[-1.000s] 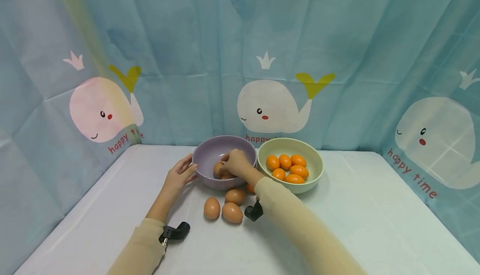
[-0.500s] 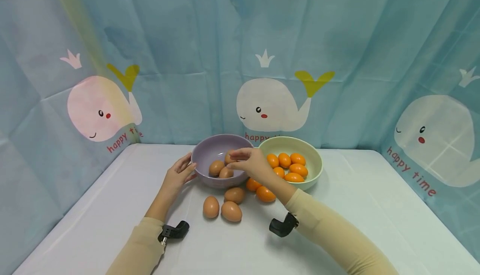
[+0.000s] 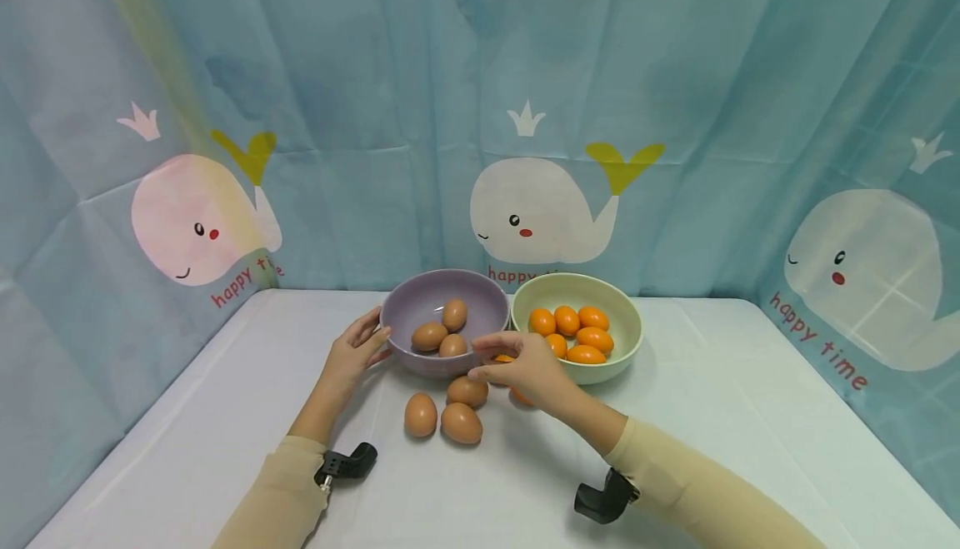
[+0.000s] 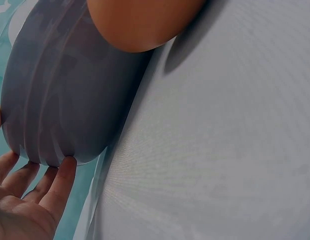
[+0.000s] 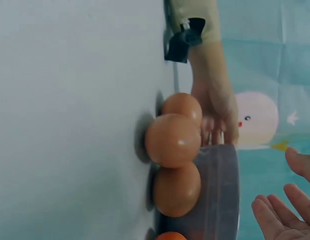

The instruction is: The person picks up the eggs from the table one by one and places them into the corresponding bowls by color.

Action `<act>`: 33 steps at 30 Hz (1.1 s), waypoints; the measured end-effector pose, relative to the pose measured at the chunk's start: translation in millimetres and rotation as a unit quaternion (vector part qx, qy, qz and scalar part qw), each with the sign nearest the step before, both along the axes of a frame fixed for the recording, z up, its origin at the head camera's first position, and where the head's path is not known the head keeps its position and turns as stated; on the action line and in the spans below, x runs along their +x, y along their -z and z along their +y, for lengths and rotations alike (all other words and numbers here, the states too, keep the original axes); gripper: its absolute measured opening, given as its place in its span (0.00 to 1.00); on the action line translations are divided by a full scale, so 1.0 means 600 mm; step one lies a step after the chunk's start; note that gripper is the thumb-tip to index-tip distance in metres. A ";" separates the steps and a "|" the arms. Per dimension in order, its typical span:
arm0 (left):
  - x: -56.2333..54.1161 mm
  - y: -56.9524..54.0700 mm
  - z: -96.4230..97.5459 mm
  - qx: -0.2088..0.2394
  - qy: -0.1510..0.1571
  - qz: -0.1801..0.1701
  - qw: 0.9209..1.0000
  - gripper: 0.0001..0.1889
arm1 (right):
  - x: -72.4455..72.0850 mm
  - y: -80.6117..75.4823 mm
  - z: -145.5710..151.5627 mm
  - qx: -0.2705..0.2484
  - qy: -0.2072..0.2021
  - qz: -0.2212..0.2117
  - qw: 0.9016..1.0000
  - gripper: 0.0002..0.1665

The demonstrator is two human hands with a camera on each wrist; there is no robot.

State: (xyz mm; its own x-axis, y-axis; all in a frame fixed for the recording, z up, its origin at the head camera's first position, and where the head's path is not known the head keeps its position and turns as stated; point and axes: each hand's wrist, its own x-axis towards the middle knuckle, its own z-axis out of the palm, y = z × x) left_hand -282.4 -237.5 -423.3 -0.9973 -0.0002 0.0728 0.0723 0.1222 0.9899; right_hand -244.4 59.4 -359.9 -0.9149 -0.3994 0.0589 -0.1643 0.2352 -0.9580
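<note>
The left hand [image 3: 352, 361], fingers spread, touches the purple bowl [image 3: 422, 363] on its left; the right hand [image 3: 532, 372], thumb and fingers apart, is beside the near eggs [image 3: 461, 423].

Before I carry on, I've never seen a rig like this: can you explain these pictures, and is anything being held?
There is no machine arm here: a person works with two bare hands. The head picture looks forward and down from the person's head. The other two come from small black cameras, one worn on each wrist, and look sideways-turned.

On the white table stand a purple bowl with three brown eggs and a green bowl with orange egg-shaped pieces. Three more brown eggs lie in front, and more orange pieces are partly hidden by the right hand.

The left hand rests its fingertips against the purple bowl; the right hand holds nothing that I can see.
</note>
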 end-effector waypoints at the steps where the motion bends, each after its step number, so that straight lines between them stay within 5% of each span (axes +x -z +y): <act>1: 0.000 0.000 0.000 0.001 -0.001 -0.002 1.000 0.35 | 0.003 0.002 0.001 -0.003 -0.003 -0.010 1.000 0.25; 11: 0.002 -0.001 0.000 0.000 -0.002 -0.004 1.000 0.34 | 0.021 0.024 0.005 -0.018 -0.031 0.000 0.999 0.26; 33: 0.001 -0.001 0.001 -0.003 -0.004 -0.004 1.000 0.34 | 0.038 0.065 -0.002 0.005 -0.025 0.005 1.000 0.22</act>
State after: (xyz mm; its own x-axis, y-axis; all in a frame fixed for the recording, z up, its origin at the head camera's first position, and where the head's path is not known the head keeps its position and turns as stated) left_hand -282.0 -236.7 -422.9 -0.9979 -0.0077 0.0648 0.0632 0.1292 0.9896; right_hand -221.7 58.0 -398.9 -0.8929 -0.4458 0.0637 -0.1856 0.2355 -0.9540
